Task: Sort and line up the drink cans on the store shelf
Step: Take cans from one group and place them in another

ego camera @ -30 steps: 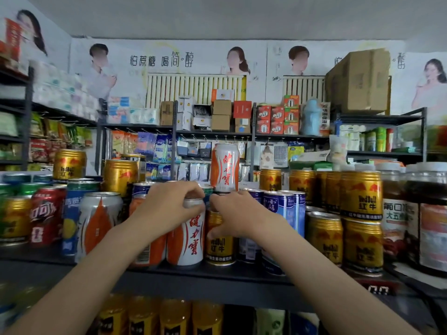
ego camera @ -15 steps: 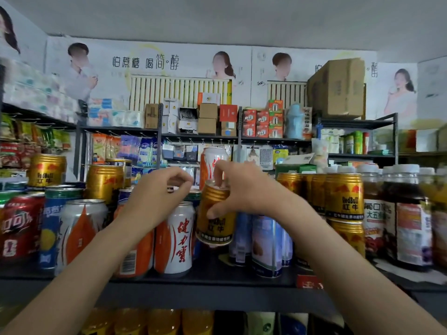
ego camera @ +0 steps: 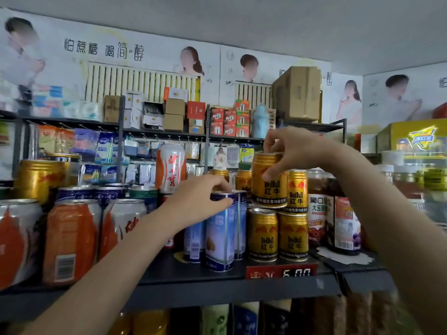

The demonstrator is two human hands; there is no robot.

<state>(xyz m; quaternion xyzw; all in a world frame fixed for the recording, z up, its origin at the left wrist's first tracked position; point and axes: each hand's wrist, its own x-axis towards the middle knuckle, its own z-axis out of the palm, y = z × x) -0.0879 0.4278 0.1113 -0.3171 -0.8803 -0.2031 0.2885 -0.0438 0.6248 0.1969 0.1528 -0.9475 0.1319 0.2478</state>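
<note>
The right hand [ego camera: 294, 151], fingers pinching the upright gold can [ego camera: 268, 182] at its top, holds it just above the lower gold can [ego camera: 263, 234], while the left hand [ego camera: 200, 201] grips the blue can [ego camera: 220, 234].

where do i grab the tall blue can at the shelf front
Grip the blue can around its rim, from above and in front, as the left hand does. It stands upright, with another blue can close on its left and gold cans close on its right, so only the front and top are open.
</note>
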